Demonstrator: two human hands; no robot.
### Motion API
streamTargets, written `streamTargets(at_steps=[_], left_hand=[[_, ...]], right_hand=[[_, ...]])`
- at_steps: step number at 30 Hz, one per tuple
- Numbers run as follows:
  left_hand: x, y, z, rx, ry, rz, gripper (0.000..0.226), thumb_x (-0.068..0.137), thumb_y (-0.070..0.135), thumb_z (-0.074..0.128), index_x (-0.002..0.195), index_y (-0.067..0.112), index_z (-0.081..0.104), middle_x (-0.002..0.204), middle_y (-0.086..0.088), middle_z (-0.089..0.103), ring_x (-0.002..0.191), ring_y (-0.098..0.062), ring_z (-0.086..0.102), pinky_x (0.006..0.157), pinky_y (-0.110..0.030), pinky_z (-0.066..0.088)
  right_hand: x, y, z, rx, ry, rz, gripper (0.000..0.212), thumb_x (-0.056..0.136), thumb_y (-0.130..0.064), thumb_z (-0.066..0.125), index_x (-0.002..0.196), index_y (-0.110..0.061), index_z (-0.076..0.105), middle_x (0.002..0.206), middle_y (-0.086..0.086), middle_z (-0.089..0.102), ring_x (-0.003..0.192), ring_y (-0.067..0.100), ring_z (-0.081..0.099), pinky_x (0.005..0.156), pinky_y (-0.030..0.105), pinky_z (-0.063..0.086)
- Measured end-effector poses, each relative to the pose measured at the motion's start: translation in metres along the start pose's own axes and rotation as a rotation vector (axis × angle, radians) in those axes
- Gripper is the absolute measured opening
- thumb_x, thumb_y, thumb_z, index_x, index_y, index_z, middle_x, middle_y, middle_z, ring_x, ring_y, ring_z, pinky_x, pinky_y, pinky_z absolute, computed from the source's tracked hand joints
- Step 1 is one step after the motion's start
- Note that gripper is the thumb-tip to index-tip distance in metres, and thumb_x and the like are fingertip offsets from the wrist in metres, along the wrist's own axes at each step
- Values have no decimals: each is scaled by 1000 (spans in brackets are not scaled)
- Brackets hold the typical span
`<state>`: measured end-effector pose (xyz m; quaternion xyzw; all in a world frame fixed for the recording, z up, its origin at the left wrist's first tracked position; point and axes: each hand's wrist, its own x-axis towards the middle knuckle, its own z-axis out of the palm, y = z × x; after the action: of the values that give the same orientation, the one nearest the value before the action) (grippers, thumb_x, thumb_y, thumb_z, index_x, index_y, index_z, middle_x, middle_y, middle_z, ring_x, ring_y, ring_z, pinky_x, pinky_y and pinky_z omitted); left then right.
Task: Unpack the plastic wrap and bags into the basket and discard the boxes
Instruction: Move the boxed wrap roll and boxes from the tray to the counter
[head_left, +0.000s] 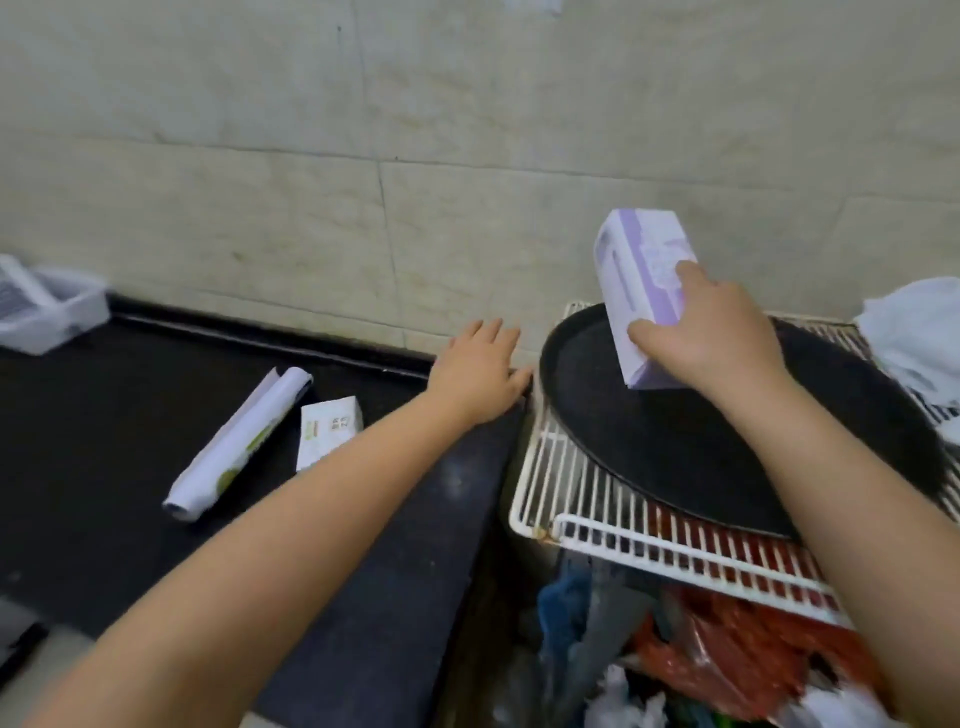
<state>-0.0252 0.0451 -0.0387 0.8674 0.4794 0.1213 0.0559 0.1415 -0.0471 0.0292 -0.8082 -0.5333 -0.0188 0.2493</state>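
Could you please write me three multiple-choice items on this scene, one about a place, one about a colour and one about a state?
1. Where does the roll of wrap lie?
A. on the dark counter
B. on the wire rack
C. in the clear basket

2. What colour is the box in the right hand?
A. red
B. white and purple
C. green

3. What is the left hand doing?
A. gripping the small box
B. lifting the round tray
C. resting open at the counter's edge

Answers: 1 A, the roll lies on the dark counter beside the small box; 2 B, its faces are white with purple print; 3 C, its fingers are spread flat and hold nothing.
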Motion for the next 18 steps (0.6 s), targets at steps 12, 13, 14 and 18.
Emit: streamTargets(at_steps=[12,13,14,18], left_hand=[[-162,-302,43,88,-155,-549,43,94,33,43,129,7,43,144,-12,36,136,-29,28,104,-43,36],[-172,-323,46,88,-175,-551,43,95,32,42,129,7,42,145,-12,35,138,-29,26,104,-43,36],[-181,-344,49,90,-200,-539,43,95,32,41,129,6,42,147,-12,34,139,-29,25,105,-43,36],[-203,-405,56,70,-285,-485,50,95,32,41,140,12,32,155,-7,24,144,-27,15,112,-44,29]], right_hand=[[-125,-216,260,64,-623,-323,72,82,-36,55,142,-22,18,138,12,33,110,34,51,78,34,45],[-138,-224,282,42,-663,-325,73,83,-37,54,143,-22,16,137,11,33,111,32,50,81,35,46],[-151,-231,301,15,-700,-311,73,83,-37,53,144,-22,15,135,11,34,110,31,50,82,36,47],[-187,-257,351,-55,-728,-192,72,85,-38,51,144,-18,15,133,11,34,110,30,47,83,36,46]])
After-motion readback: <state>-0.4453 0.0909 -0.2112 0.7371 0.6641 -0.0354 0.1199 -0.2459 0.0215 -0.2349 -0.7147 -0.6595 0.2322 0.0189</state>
